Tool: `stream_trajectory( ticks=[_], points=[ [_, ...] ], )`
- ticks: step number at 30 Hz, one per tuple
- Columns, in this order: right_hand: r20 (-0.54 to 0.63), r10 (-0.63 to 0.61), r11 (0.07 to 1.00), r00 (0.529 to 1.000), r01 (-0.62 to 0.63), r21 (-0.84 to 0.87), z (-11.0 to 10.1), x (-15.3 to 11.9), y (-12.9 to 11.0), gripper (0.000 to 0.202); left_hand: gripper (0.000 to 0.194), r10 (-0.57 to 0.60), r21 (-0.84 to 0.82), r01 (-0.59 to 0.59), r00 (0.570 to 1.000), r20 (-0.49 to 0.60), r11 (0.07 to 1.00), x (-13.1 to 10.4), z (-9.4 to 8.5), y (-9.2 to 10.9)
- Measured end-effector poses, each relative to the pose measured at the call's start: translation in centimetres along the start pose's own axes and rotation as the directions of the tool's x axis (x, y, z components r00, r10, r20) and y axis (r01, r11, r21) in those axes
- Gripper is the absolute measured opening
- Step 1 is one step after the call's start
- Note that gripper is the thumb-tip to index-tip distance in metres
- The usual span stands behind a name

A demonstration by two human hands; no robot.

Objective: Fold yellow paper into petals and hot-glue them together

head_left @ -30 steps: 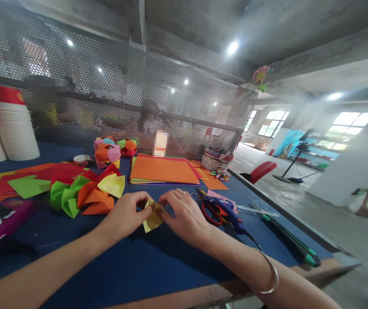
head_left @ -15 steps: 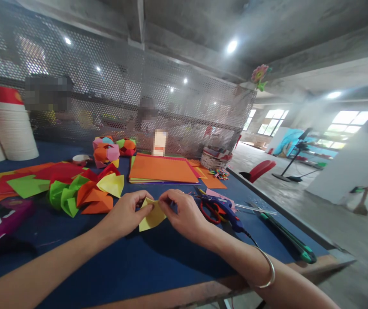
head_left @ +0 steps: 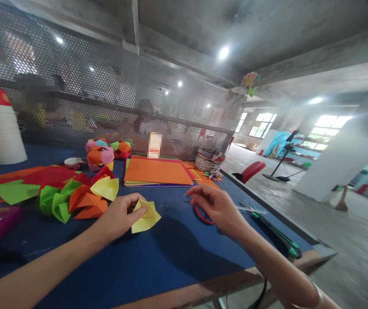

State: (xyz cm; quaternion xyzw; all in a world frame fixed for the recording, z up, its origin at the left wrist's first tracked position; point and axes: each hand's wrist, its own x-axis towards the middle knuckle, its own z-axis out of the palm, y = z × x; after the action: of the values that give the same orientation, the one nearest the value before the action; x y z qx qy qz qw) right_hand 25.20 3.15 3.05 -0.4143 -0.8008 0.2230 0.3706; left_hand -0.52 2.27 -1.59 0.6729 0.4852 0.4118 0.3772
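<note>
My left hand (head_left: 122, 216) pinches a small creased yellow paper piece (head_left: 146, 218) between thumb and fingers, just above the blue table. My right hand (head_left: 211, 204) hovers over red-handled scissors (head_left: 203, 218), its fingers loosely bent and apart, with nothing visible in them. It covers the spot where the blue glue gun lay. Left of my left hand lie folded paper pieces: green (head_left: 57, 201), orange (head_left: 89, 201) and yellow (head_left: 106, 188).
An orange paper stack (head_left: 158, 170) lies ahead, with a woven basket (head_left: 209, 159) to its right. A green-black cutter (head_left: 279, 236) lies near the right edge. Paper balls (head_left: 99, 155), flat coloured sheets (head_left: 16, 192) and stacked paper cups (head_left: 2, 128) stand left. A mesh panel (head_left: 177, 107) rises behind.
My right hand has let go of the yellow paper and moved right, over the scissors and glue gun. My left hand still holds the paper. The view has turned slightly right.
</note>
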Motion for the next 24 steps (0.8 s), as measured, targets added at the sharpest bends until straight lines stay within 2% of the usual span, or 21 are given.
stream_trajectory(
  ticks=[3,6,9,11,13,17,19,22,24],
  points=[
    [-0.139,0.107,0.974,0.984,-0.132,-0.182,-3.3,-2.1,2.3,0.032,0.033,-0.004,0.001,0.004,1.000,-0.009,1.000,0.0,0.1,0.1],
    [-0.143,0.246,0.921,0.959,-0.277,-0.273,-5.6,-3.9,4.8,0.033,0.032,-0.008,0.002,0.008,1.000,-0.004,1.000,0.0,0.1,0.2],
    [-0.120,0.335,0.848,0.934,-0.355,-0.393,-6.3,-4.9,6.1,0.032,0.032,-0.010,-0.001,0.010,1.000,-0.004,1.000,0.0,0.1,0.3],
    [-0.105,0.367,0.798,0.924,-0.370,-0.475,-6.2,-4.9,6.3,0.038,0.032,-0.012,-0.007,0.012,1.000,-0.002,1.000,-0.1,0.1,0.3],
    [-0.078,0.383,0.787,0.920,-0.370,-0.493,-5.8,-4.7,6.5,0.045,0.032,-0.016,-0.015,0.016,1.000,0.000,1.000,-0.1,0.0,0.4],
    [0.032,0.457,0.855,0.889,-0.430,-0.290,-5.6,-4.0,7.4,0.035,0.032,-0.020,-0.036,0.020,1.000,-0.001,0.999,-0.1,-0.1,0.6],
    [0.078,0.522,0.844,0.849,-0.502,-0.187,-5.7,-4.0,7.7,0.031,0.032,-0.021,-0.052,0.021,1.000,-0.001,0.998,-0.2,-0.1,0.5],
    [0.056,0.623,0.782,0.780,-0.624,-0.011,-5.9,-4.4,7.2,0.031,0.032,-0.020,-0.071,0.020,1.000,-0.001,0.997,-0.1,-0.1,0.3],
    [0.001,0.629,0.772,0.777,-0.626,0.112,-5.8,-4.7,6.2,0.028,0.032,-0.022,-0.078,0.021,1.000,-0.002,0.997,-0.1,0.0,0.1]
  ],
)
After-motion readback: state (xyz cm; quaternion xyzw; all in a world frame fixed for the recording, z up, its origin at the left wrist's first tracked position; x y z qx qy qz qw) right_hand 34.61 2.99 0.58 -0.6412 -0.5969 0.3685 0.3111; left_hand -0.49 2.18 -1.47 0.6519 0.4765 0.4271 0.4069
